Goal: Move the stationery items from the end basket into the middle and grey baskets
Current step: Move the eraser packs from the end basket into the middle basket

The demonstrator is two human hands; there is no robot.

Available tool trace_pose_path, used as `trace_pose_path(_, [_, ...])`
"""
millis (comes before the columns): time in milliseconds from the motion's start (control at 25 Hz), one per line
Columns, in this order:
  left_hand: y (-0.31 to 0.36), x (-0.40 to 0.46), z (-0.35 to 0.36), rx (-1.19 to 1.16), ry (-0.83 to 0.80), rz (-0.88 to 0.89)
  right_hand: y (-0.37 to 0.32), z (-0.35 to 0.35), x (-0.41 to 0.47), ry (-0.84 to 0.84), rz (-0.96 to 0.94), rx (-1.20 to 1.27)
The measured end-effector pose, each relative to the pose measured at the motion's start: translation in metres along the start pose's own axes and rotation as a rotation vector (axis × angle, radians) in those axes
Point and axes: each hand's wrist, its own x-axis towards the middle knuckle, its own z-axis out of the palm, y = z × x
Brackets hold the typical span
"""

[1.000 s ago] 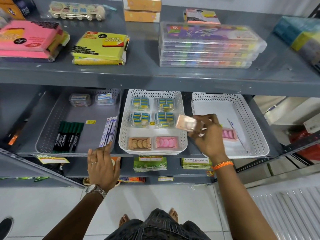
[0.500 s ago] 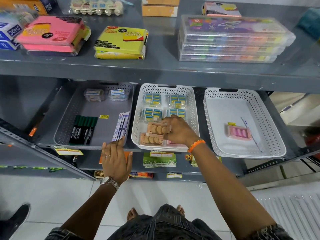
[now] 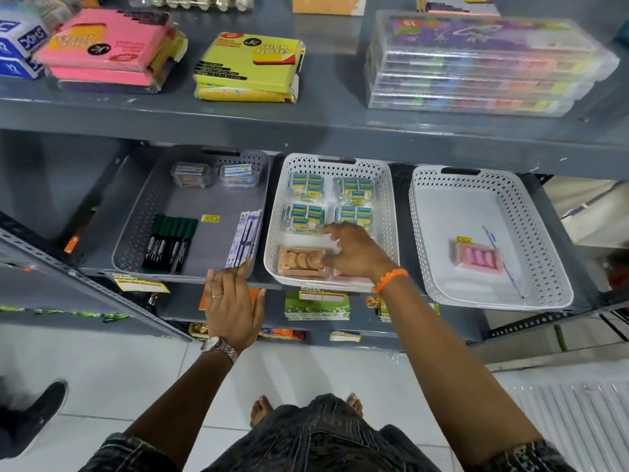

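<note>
Three baskets sit side by side on the lower shelf. The white end basket point(image 3: 490, 303) on the right holds a pink eraser box point(image 3: 478, 257) and a clear pen point(image 3: 505, 264). In the white middle basket point(image 3: 337, 160), several blue-and-yellow packs point(image 3: 306, 185) lie at the back and a brown eraser box point(image 3: 301, 262) at the front left. My right hand point(image 3: 354, 252) hovers just right of that box, fingers apart, covering a pink box. My left hand point(image 3: 233, 298) lies flat against the front rim of the grey basket point(image 3: 197, 202).
The grey basket holds green markers point(image 3: 170, 243), a pen pack point(image 3: 245, 236) and two small clear boxes point(image 3: 191, 174). Sticky-note packs point(image 3: 248, 63) and stacked clear cases point(image 3: 476, 66) fill the shelf above. A person's dark shoe point(image 3: 30, 420) is on the floor at left.
My right hand carried a brown eraser box from the end basket side to the middle basket, set it at the front left and spread its fingers. My left hand stayed on the rim.
</note>
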Motion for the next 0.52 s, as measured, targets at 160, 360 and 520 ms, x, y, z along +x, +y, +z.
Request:
trace_pose_path(160, [0.000, 0.000, 0.005, 0.001, 0.011, -0.016, 0.063, -0.049, -0.024, 0.474, 0.113, 0.251])
trace_pose_path(360, [0.002, 0.000, 0.006, 0.002, 0.007, -0.039, 0.164, -0.099, -0.054, 0.495, 0.457, -0.115])
trace_pose_path(520, [0.003, 0.000, 0.004, 0.009, 0.016, -0.039, 0.206, -0.102, -0.059, 0.264, 0.546, -0.403])
